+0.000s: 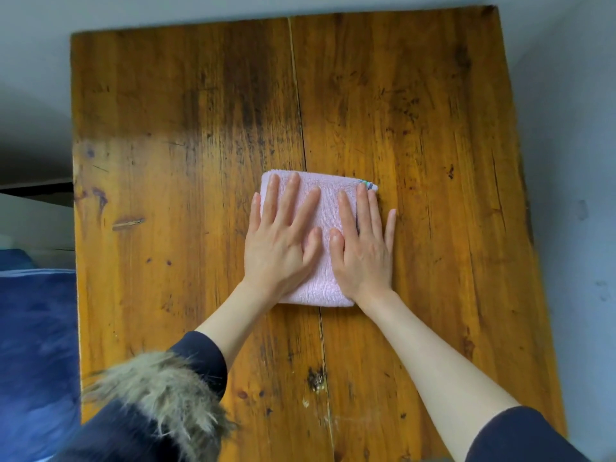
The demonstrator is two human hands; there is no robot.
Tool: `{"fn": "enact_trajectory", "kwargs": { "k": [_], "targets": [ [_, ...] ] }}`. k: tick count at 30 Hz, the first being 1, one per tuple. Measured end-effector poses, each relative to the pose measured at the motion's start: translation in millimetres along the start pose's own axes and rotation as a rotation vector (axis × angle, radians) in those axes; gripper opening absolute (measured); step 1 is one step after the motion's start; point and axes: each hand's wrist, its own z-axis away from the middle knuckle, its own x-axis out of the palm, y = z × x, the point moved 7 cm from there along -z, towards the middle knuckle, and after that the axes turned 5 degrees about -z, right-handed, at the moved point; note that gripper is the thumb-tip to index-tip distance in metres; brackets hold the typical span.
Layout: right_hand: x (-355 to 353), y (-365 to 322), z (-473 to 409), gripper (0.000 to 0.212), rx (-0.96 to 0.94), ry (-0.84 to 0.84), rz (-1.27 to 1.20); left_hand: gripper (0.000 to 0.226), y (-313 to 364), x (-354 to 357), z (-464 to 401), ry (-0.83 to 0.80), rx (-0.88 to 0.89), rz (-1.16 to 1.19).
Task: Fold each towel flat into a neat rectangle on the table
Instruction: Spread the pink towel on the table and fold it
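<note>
A small pink towel (325, 211) lies folded into a compact rectangle near the middle of the wooden table (166, 128). A striped tag or trim shows at its far right corner. My left hand (283, 241) presses flat on the towel's left half, fingers straight and spread. My right hand (365, 248) lies flat on the right half, fingers straight, with its little finger on the wood beside the towel. Both palms cover much of the cloth.
The table has a long crack (296, 95) running front to back through its middle. A blue cushion or seat (33, 328) sits off the left edge. Grey floor surrounds the table. A fur-trimmed dark jacket (156, 395) fills the lower left.
</note>
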Motion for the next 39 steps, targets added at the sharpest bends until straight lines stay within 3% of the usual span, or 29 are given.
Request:
{"fn": "enact_trajectory", "kwargs": {
  "k": [5, 8, 11, 15, 19, 21, 25, 31, 35, 39],
  "targets": [
    [-1.4, -1.6, 2.0, 0.053, 0.027, -0.12, 0.05, 0.057, 2.0, -1.8, 1.5, -0.106, 0.01, 0.015],
    [-10.0, -3.0, 2.4, 0.055, 0.012, -0.174, -0.085, 0.054, 0.1, -7.2, 5.1, -0.152, 0.015, 0.124],
    [-32.8, -0.6, 12.1, 0.048, 0.098, -0.022, -0.322, 0.051, -3.9, -25.0, 12.0, -0.086, 0.01, 0.368],
    [-42.3, 17.5, 33.1, 0.036, 0.363, 0.104, -0.461, 0.036, -32.5, -38.8, 24.1, 0.043, -0.227, 0.601],
    [-29.9, 35.3, 34.5, 0.035, 0.646, -0.014, -0.591, 0.042, -54.2, -29.3, 32.7, -0.047, -0.521, 0.757],
    [-24.9, 37.4, 30.3, 0.035, 0.705, -0.09, -0.628, 0.044, -56.6, -24.7, 34.2, -0.117, -0.557, 0.796],
    [-21.6, 37.8, 24.2, 0.024, 0.725, -0.177, -0.582, 0.049, -56.7, -21.3, 35.3, -0.23, -0.577, 0.849],
    [-19.9, 31.3, 23.6, 0.036, 0.715, -0.308, -0.518, 0.042, -53.2, -16.3, 47.0, -0.326, -0.642, 0.936],
    [-15.4, 20.2, 36.0, 0.017, 0.649, -0.427, -0.5, 0.04, -53.8, -13.1, 74.1, -0.378, -0.695, 1.06],
    [-17.0, 13.5, 45.4, 0.027, 0.591, -0.415, -0.541, 0.041, -55.2, -8.1, 102.3, -0.403, -0.802, 1.186]
  ]
}}
